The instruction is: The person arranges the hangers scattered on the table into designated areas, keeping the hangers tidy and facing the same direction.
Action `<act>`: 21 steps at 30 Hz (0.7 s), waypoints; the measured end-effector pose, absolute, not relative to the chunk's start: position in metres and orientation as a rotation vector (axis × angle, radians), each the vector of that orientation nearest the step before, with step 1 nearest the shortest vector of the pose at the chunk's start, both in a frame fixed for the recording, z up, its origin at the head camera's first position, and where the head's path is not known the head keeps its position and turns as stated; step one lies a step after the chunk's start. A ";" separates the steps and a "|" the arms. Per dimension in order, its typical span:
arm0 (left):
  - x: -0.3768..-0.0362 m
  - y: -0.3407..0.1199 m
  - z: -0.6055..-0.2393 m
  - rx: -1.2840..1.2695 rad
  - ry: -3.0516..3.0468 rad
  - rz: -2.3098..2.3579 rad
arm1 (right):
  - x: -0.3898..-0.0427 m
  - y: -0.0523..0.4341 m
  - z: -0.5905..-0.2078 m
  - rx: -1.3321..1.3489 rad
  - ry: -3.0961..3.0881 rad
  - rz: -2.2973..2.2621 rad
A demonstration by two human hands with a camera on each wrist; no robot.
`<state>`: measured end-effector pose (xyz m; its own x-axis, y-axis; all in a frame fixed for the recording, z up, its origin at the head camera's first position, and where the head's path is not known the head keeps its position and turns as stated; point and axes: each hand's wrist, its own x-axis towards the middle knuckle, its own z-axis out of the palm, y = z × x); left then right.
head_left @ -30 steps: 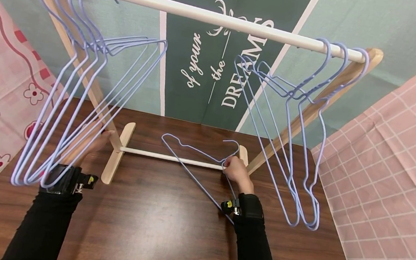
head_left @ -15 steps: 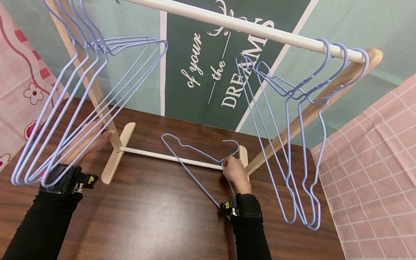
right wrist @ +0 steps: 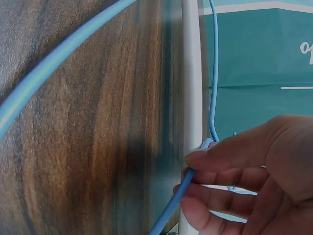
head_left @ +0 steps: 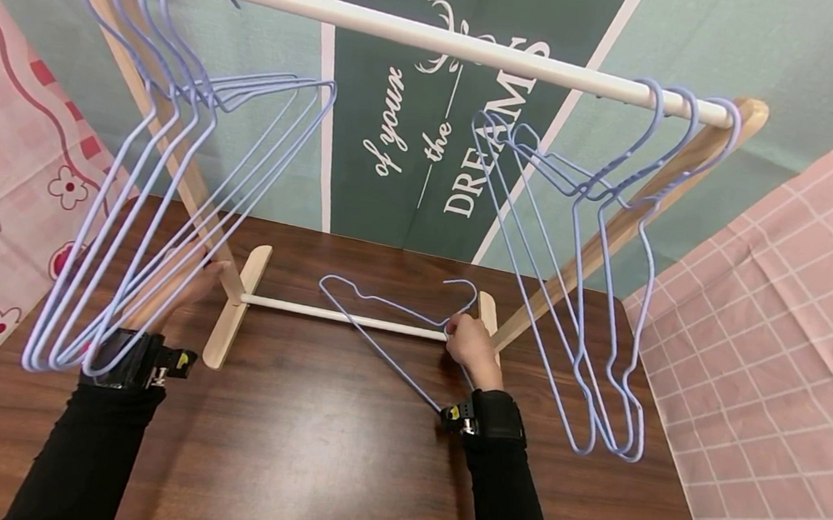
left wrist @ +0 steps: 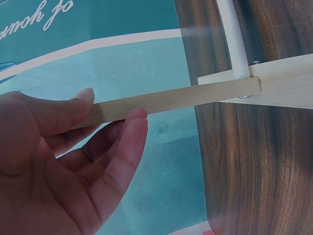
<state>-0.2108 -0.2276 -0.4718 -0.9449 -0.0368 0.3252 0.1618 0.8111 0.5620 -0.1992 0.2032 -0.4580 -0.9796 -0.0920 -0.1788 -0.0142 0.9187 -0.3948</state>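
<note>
My right hand (head_left: 475, 351) pinches a periwinkle-blue clothes hanger (right wrist: 172, 206) near its neck, between thumb and fingers in the right wrist view. The hanger lies slanted, its hook pointing up and its long bar reaching toward my wrist. It crosses in front of the white lower rod (head_left: 314, 311) of a garment rack. Behind the left-side hangers, my left hand (head_left: 188, 284) grips the rack's wooden left post (left wrist: 171, 102), thumb on one side and fingers on the other in the left wrist view.
Several matching hangers (head_left: 158, 210) hang at the left end of the white top rail (head_left: 408, 31). Three more hangers (head_left: 610, 287) hang at its right end. The rack's wooden feet (head_left: 234, 309) stand on a dark wood table (head_left: 292, 457), with printed cloth (head_left: 764, 327) around it.
My right hand has shifted slightly left, and the held hanger's far left corner has dipped a little. The left hand keeps its place on the post.
</note>
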 end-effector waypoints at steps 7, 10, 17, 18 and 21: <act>-0.251 -0.266 -0.553 -0.220 -2.565 -0.802 | -0.197 0.201 -0.456 -0.046 2.884 -0.556; -0.248 -0.265 -0.550 -0.230 -2.558 -0.857 | -0.195 0.200 -0.453 -0.047 2.886 -0.535; -0.252 -0.265 -0.558 -0.295 -2.489 -1.149 | -0.193 0.196 -0.446 -0.038 2.871 -0.536; -0.252 -0.264 -0.556 -0.270 -2.502 -1.136 | -0.193 0.196 -0.445 -0.038 2.866 -0.539; -0.252 -0.263 -0.557 -0.210 -2.566 -1.047 | -0.192 0.195 -0.441 -0.046 2.859 -0.551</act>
